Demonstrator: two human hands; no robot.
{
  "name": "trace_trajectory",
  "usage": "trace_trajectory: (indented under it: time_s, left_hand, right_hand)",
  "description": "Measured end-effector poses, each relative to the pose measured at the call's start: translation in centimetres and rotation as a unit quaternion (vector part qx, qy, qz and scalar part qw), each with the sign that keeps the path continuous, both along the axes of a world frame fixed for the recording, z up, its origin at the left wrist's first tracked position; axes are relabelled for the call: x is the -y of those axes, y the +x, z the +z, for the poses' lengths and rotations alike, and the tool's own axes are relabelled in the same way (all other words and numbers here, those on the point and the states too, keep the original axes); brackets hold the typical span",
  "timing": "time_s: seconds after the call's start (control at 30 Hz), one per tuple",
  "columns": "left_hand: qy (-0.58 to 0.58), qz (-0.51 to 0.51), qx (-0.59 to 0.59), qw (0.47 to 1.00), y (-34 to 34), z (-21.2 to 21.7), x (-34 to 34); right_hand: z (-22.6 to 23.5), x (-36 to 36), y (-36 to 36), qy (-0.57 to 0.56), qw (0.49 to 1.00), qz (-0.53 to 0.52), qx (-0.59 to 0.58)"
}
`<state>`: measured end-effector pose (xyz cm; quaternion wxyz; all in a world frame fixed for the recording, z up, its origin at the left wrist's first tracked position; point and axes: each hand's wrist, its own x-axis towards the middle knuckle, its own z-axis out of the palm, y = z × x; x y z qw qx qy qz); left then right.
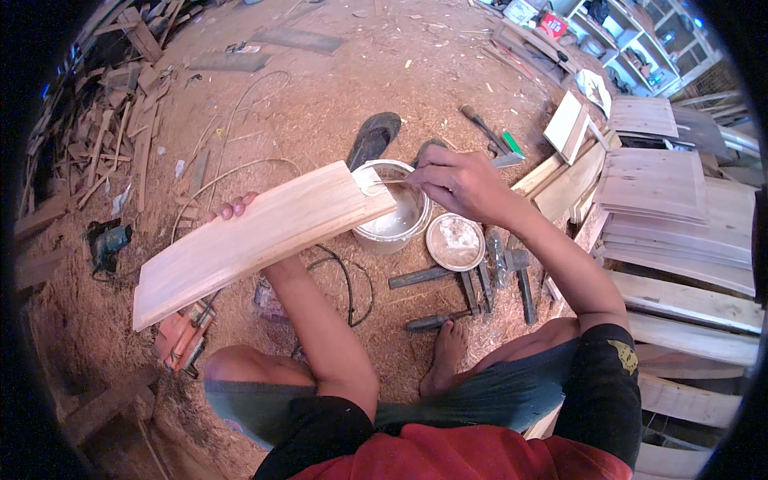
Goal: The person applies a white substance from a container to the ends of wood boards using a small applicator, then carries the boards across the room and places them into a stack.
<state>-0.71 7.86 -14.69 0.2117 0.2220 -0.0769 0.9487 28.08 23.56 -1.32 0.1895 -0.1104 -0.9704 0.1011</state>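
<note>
My left hand [233, 209] grips a pale wooden board [264, 234] from below, its fingertips curling over the far edge. The board is held tilted in the air, its right end beside a white bucket [386, 238] with whitish stuff inside. Closed in a pinch, my right hand [458, 182] holds a thin stick [392, 182] against the cut, stepped end of the board. A white smear, perhaps glue, shows under the stick's tip. Right of the bucket lies a round lid [456, 242] coated with white residue.
Clamps [478, 290] and a hammer [523, 282] lie near my bare foot. A black sandal [374, 142] sits beyond the bucket. Stacked boards [652, 184] line the right side. An orange power tool [184, 334], cables and scrap wood [104, 144] are at left.
</note>
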Motion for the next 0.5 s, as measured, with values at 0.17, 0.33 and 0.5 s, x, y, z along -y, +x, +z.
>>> trace_trajectory:
  time_s: [0.17, 0.33, 0.5]
  left_hand:
    - [-0.016, 0.024, 0.014, 0.999, -0.7, -1.2, -0.1]
    - [-0.038, 0.02, 0.022, 0.999, -1.3, -1.8, 0.5]
    - [-0.084, 0.048, 0.072, 0.993, -0.9, -1.3, 0.3]
  right_hand:
    - [1.0, 0.3, 0.5, -0.017, 1.0, 0.015, -0.001]
    - [0.8, -0.4, 0.7, -0.119, 0.99, 0.076, -0.012]
    - [0.8, -3.1, 1.6, -0.285, 0.95, 0.12, -0.044]
